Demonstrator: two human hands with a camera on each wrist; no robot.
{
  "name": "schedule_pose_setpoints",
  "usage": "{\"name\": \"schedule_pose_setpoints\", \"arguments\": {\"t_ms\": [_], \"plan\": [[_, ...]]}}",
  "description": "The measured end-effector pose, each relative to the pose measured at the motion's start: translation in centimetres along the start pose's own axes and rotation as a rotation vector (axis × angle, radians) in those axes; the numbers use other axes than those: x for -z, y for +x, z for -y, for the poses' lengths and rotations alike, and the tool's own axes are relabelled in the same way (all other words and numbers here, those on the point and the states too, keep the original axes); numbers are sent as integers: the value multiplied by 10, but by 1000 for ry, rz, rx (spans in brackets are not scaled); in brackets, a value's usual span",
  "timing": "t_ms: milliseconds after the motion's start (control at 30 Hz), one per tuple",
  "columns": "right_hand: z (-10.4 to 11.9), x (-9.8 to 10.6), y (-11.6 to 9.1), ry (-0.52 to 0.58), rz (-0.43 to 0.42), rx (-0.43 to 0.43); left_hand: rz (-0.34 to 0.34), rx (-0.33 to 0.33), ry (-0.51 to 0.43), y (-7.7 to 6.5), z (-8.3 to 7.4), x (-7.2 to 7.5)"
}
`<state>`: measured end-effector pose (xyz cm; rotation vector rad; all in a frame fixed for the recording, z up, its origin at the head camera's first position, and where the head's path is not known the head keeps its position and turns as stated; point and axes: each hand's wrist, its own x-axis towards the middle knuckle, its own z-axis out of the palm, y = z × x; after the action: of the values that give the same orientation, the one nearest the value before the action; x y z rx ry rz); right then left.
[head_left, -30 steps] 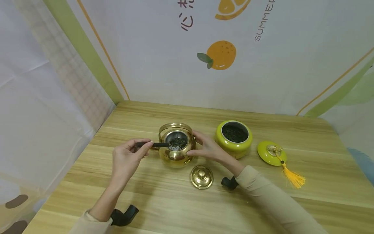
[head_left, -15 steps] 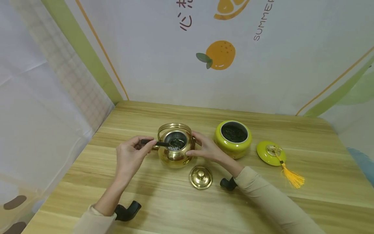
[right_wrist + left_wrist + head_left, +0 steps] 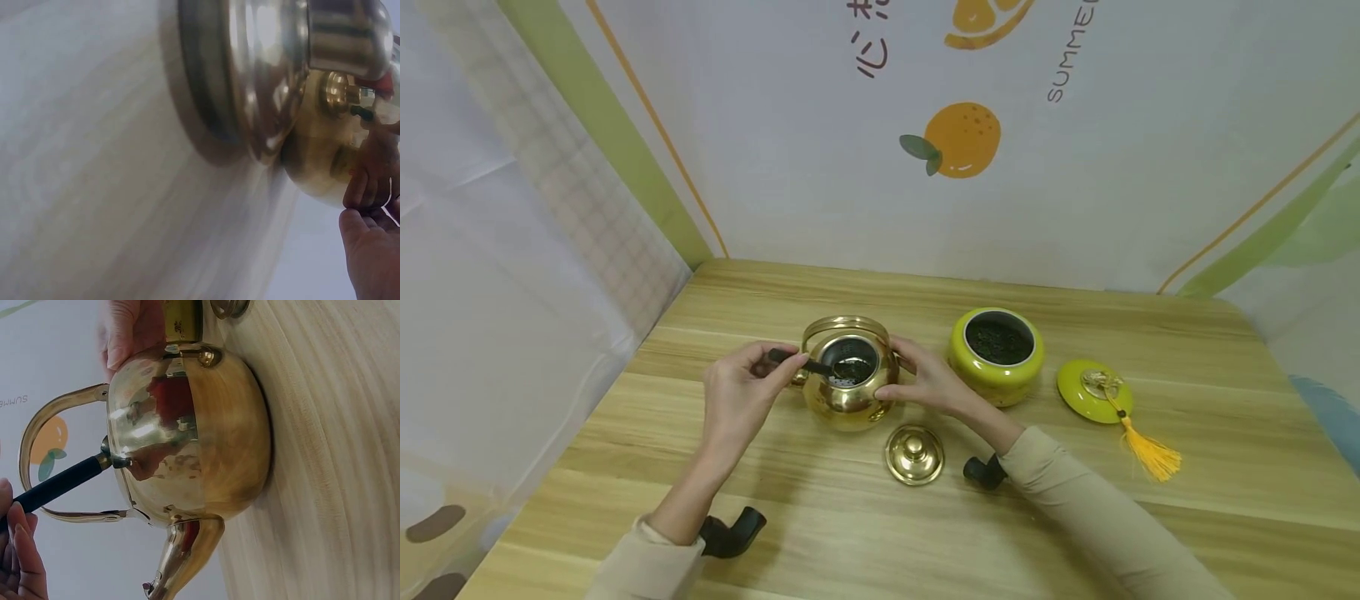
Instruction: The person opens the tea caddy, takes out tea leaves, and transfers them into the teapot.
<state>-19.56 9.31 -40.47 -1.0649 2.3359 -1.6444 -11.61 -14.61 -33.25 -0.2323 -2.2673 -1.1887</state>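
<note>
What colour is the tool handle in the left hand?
The handle is black, clearest in the left wrist view.

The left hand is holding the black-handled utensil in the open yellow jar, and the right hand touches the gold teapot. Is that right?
No: the head view shows the left hand holding the black-handled utensil in the gold teapot, not the yellow jar. The right hand does touch that teapot.

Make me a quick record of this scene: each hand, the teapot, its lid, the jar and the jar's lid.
Left hand: pinches a black-handled utensil, tip in the teapot's opening
Right hand: holds the teapot's side
Gold teapot: upright on the table, uncovered
Gold lid: on the table, knob up
Yellow-green jar: open, dark contents inside
Jar lid: right of the jar, with yellow tassel
</note>
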Motion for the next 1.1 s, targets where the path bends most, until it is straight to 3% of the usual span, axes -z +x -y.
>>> {"name": "schedule_pose_setpoints", "arguments": {"t_ms": [367, 733, 933, 1100], "plan": [[-1, 0, -1, -1, -2, 0, -5, -105, 45, 2, -4, 0], [-1, 0, 0, 15, 0, 13, -26, -87, 9, 0, -7, 11], [-1, 0, 0, 10, -2, -6, -75, 4, -51, 1, -10, 31], [-1, 0, -1, 15, -7, -6, -143, 161, -86, 6, 0, 51]]}}
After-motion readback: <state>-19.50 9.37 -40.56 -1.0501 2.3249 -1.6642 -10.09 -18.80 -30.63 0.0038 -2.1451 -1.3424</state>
